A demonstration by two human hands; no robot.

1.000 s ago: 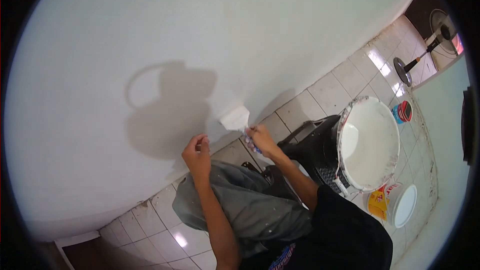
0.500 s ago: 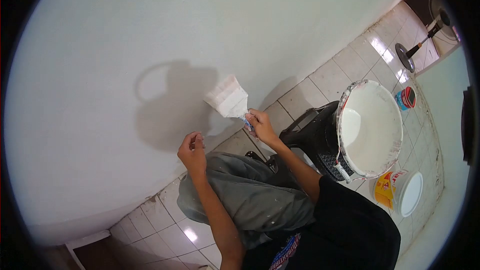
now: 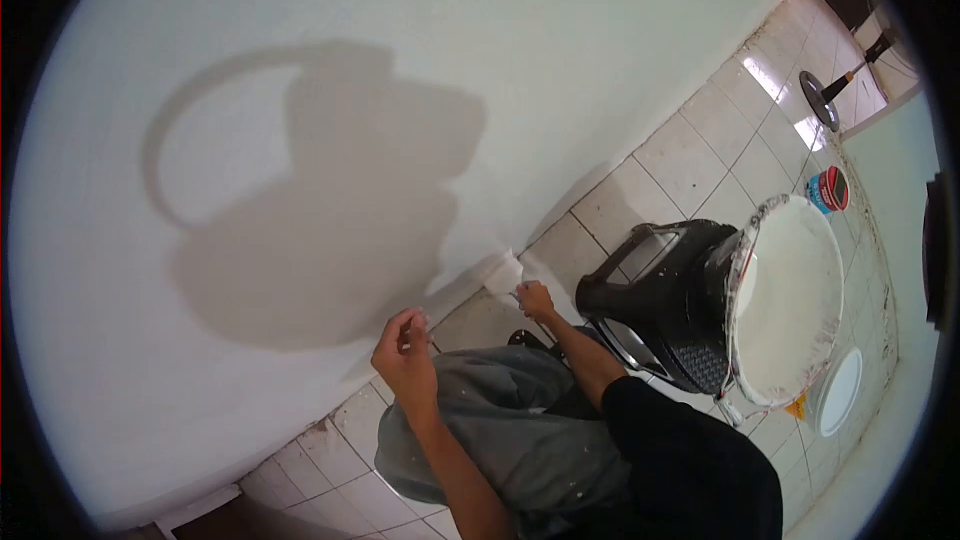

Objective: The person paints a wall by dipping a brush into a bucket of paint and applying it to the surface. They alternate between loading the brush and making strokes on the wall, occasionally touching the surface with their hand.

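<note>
My right hand (image 3: 536, 300) grips the handle of a wide paintbrush (image 3: 503, 273) coated in white paint, its bristles pressed low on the white wall (image 3: 420, 70), near where the wall meets the tiled floor. My left hand (image 3: 405, 352) hovers in front of the wall above my grey-trousered knee, fingers curled loosely and pinched together, with nothing visible in it. A large shadow of my head lies on the wall above both hands.
A big bucket of white paint (image 3: 790, 300) sits on a black plastic stool (image 3: 660, 310) at my right. A smaller white bucket (image 3: 838, 392) and a small blue and red tin (image 3: 830, 190) stand on the tiled floor (image 3: 690, 160). A fan stand (image 3: 835, 90) is far right.
The brush has swept down the wall from mid-height to the bottom edge. My head has moved closer to the wall, so the shadow has grown and the bucket has shifted right.
</note>
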